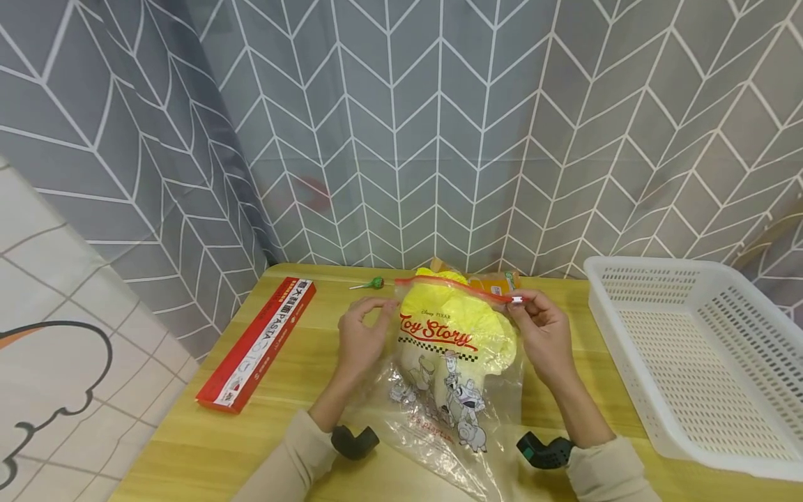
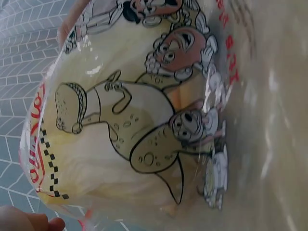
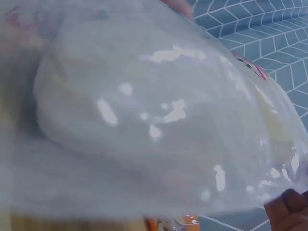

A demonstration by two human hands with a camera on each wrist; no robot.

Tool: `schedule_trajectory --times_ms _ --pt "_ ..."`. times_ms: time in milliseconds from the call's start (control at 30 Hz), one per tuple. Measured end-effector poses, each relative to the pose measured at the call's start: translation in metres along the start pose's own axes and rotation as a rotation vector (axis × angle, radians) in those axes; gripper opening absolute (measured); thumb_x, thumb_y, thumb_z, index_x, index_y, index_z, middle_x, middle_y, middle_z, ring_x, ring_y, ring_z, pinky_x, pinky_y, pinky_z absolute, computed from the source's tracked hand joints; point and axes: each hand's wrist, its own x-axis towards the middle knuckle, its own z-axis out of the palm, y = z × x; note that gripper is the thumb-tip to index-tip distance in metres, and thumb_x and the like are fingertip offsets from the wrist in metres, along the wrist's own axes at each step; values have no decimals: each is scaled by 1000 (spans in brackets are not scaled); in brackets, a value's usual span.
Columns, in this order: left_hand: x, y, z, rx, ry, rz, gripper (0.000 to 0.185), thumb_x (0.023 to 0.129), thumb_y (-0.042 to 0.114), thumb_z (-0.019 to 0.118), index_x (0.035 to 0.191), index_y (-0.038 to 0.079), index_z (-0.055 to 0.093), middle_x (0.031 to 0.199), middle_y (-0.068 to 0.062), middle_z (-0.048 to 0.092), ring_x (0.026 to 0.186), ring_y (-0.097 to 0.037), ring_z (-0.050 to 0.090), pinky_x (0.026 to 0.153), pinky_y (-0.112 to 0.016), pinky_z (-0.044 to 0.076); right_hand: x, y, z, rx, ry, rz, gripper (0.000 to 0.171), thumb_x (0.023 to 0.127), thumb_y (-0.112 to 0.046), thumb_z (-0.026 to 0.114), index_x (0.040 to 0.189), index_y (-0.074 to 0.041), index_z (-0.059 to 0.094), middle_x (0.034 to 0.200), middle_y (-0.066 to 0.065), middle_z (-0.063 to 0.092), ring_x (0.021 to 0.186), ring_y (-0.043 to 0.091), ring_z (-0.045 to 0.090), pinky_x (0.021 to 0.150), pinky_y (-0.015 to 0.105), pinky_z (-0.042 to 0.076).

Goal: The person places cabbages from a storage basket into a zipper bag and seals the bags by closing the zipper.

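A clear slider zip bag (image 1: 439,418) printed with "Toy Story" and cartoon figures stands tilted at the table's middle. Inside it is a soft yellow and pale thing (image 1: 502,335), whose kind I cannot tell. My left hand (image 1: 362,335) pinches the bag's upper left edge by the red zip strip. At the right end of that strip, my right hand (image 1: 544,338) pinches the bag beside the white slider (image 1: 516,300). The left wrist view shows the printed dinosaur (image 2: 139,125) close up. In the right wrist view, shiny plastic fills most of the picture.
To the left lies a red and white pasta box (image 1: 257,345). A green-wrapped lollipop (image 1: 375,282) lies near the table's back edge. Behind the bag is an orange packet (image 1: 492,284), partly hidden. On the right stands a white perforated plastic basket (image 1: 633,362). A patterned grey curtain (image 1: 414,139) hangs behind.
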Motion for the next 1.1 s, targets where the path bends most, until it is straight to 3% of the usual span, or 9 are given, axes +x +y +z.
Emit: schedule_trajectory --times_ms 367,600,800,1100 --pt "3 -6 -3 31 40 -24 20 96 23 72 112 13 75 113 -6 76 115 -27 63 109 -56 41 -2 -11 -9 24 -181 -85 20 101 7 53 107 -4 69 93 -6 77 88 7 77 84 23 59" --pt "3 -8 -1 45 -16 -57 25 96 22 72 114 5 73 116 -12 74 117 -33 63 108 -58 42 -3 -16 -13 17 -261 -117 24 101 9 51 108 -5 68 90 -5 76 88 8 77 87 23 58" --pt "2 -5 -1 13 -29 -37 17 95 16 72 102 0 73 112 -17 73 118 -36 63 111 -58 41 -1 -19 -16 -13 -256 -106 19 101 7 53 109 -1 68 92 -6 77 88 8 76 88 22 58" --pt "4 7 -4 -43 1 17 14 94 13 73 100 0 73 109 -16 74 121 -34 64 114 -52 41 3 -29 -23 -22 -176 -100 16 101 6 54 108 3 68 91 -6 78 86 7 76 85 21 58"
